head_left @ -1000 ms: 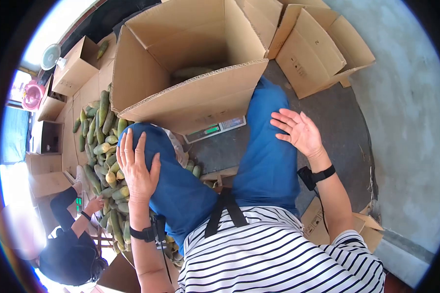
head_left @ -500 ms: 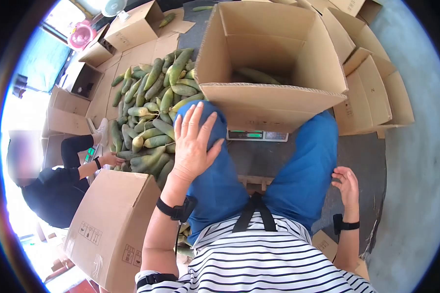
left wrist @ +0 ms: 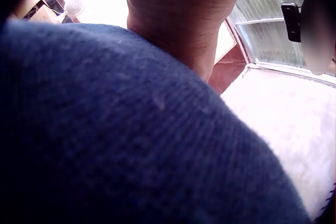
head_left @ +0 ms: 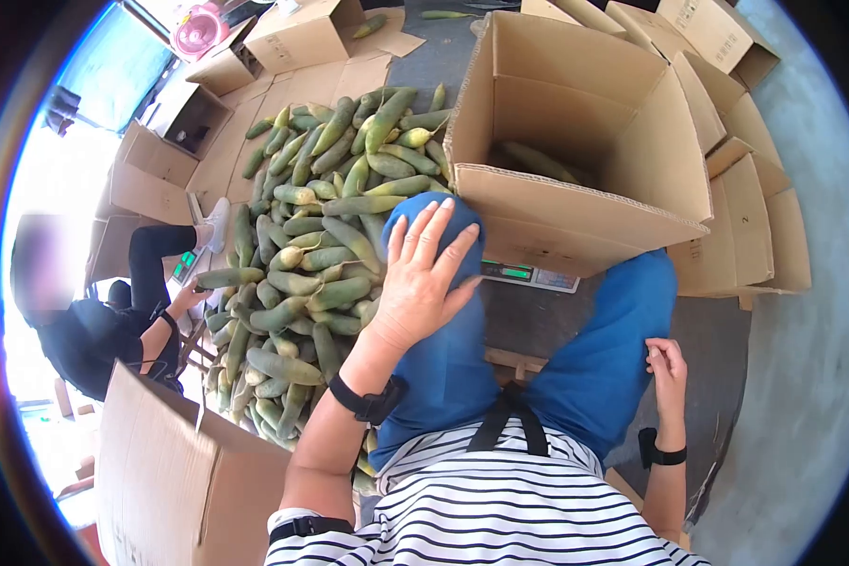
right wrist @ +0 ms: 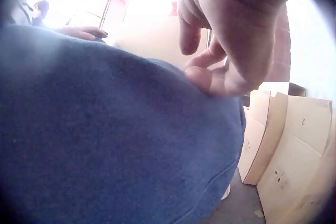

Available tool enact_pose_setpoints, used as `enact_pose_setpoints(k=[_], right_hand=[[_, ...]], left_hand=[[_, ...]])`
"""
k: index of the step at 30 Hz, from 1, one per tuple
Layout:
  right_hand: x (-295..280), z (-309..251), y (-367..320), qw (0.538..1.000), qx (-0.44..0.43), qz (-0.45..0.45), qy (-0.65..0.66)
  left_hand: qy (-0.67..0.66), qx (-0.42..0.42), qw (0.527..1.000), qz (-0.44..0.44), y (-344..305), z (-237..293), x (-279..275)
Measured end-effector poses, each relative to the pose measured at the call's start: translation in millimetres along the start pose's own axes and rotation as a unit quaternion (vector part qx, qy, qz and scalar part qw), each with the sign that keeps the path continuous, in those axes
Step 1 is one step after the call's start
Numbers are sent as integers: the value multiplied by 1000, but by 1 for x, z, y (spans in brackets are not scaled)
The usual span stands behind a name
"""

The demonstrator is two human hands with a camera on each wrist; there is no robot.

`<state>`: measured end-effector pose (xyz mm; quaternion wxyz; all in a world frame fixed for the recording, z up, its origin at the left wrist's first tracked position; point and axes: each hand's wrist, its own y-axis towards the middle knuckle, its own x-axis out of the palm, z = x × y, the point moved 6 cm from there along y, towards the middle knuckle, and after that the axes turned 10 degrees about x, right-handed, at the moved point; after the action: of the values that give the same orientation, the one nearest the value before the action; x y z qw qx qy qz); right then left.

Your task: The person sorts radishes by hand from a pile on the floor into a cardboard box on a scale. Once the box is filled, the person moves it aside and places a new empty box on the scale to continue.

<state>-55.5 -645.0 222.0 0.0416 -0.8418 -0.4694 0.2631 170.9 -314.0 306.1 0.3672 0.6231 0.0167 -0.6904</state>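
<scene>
My left hand [head_left: 423,288] rests on the left knee of my blue trousers [head_left: 434,354], its fingers spread. Beside my right thigh hangs my right hand [head_left: 668,375], fingers loosely bent; in the right wrist view its fingertips [right wrist: 197,78] lie against the trouser cloth. Neither hand holds anything. In front of my knees an open cardboard box [head_left: 575,212] stands on a scale [head_left: 554,280] with a green display. A few long green vegetables [head_left: 538,160] lie deep in its shadow. To the left spreads a big heap of green radishes [head_left: 297,283], pale at one end.
At left another person [head_left: 94,325] sits by the heap with one hand on a green radish [head_left: 229,277]. A large carton [head_left: 156,472] stands near my left elbow. More open boxes [head_left: 740,222] line the right, with a grey wall beyond them. Further cartons [head_left: 302,36] stand behind the heap.
My view has swung left, showing more of the heap. My right hand has dropped from above my right knee to beside the thigh. My left hand stays on the knee.
</scene>
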Motion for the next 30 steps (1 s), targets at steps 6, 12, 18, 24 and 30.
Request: enact_pose_setpoints(k=[6,12,18,24,30], right_hand=[[1,6,2,999,-3,20,-40],[5,5,12,999,34,11,-26],[7,2,29,996,76,-22,-51],[10,-3,35,992,98,-6,-84],[10,-9,34,987,104,1,-121]], left_hand=[[-106,-32,993,47,-13,-9,-12],[-98,-296,945,98,-119,-110,4],[16,-486,852,-193,-333,-147,77],[-80,-531,812,-228,-392,-120,131],[-138,-546,814,-138,-364,-152,193]])
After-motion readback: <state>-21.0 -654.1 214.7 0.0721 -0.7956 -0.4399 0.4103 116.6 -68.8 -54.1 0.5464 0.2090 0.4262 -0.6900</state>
